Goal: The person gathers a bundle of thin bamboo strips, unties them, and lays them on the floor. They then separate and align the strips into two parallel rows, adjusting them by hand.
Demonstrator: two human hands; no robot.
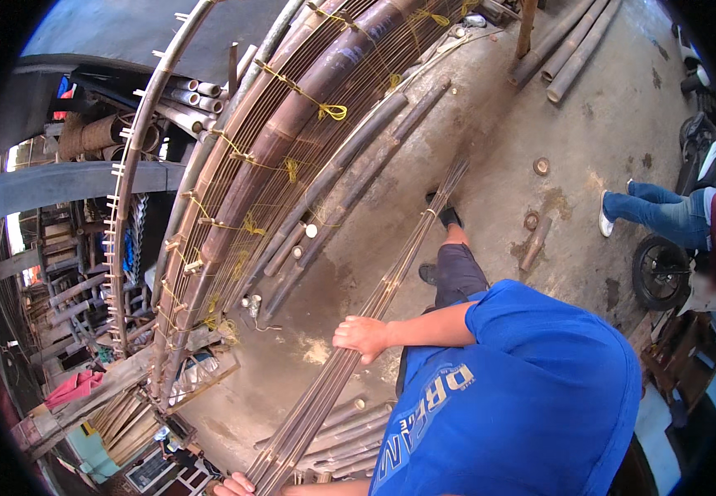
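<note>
A long bundle of thin bamboo strips (350,361) runs slantwise from near my feet down to the lower edge of the view. Toward its far end a pale band ties the strips together. My right hand (363,336) is closed over the bundle near its middle, palm down. Lower down, my left hand (236,484) grips the near part of the same bundle, partly cut off by the lower edge. Dark sandals show on my feet, beside the far end of the strips.
At left stands a row of thick bamboo poles (279,124) and slats lashed with yellow cord (332,111). Cut bamboo lengths (350,442) lie below; more poles (577,58) rest at top right. Right, a person in jeans (660,217) is beside a motorbike wheel (661,271). A short bamboo piece (536,244) lies on the concrete.
</note>
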